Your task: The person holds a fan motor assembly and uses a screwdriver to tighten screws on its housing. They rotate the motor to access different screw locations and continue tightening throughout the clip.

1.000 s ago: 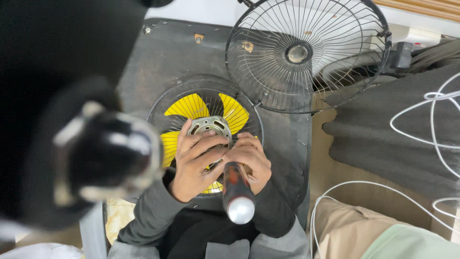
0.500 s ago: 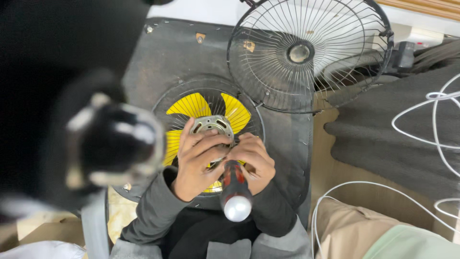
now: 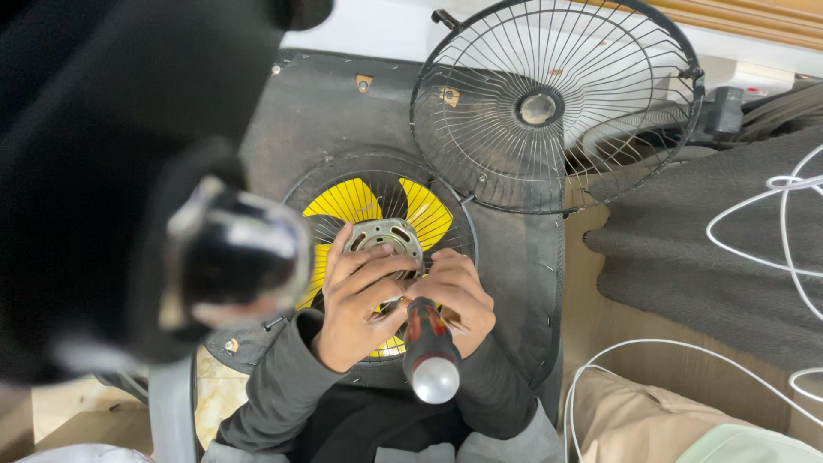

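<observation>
My left hand (image 3: pixel 358 296) lies curled over the grey metal fan motor (image 3: pixel 384 237), fingers pressed together against its lower edge, bracing it. My right hand (image 3: pixel 459 296) is closed around a screwdriver (image 3: pixel 429 351) with a red-and-black handle and a silvery butt end pointing up at me; its tip is hidden under my fingers, so I cannot tell what it sits in. The motor sits at the middle of a round wire guard (image 3: pixel 309 193), and the only things inside that guard are the motor and the yellow fan blades (image 3: pixel 347 201), which spread out from behind the motor. All of this rests on a dark grey mat (image 3: pixel 334 111).

Beyond the motor, on its far right, a second black wire fan guard (image 3: pixel 557 103) leans with its rim overlapping the first; nothing lies in it. A white cable (image 3: pixel 771 223) loops over grey cloth well to the motor's right. A large dark blurred object (image 3: pixel 231 257) hangs close to the camera, left of the motor.

I judge the main risk is the screwdriver slipping off whatever it bears on, since my left fingers lie right beside the shaft and would take the jab. Pressing at a slant could also nick a yellow blade or bend a guard wire.
</observation>
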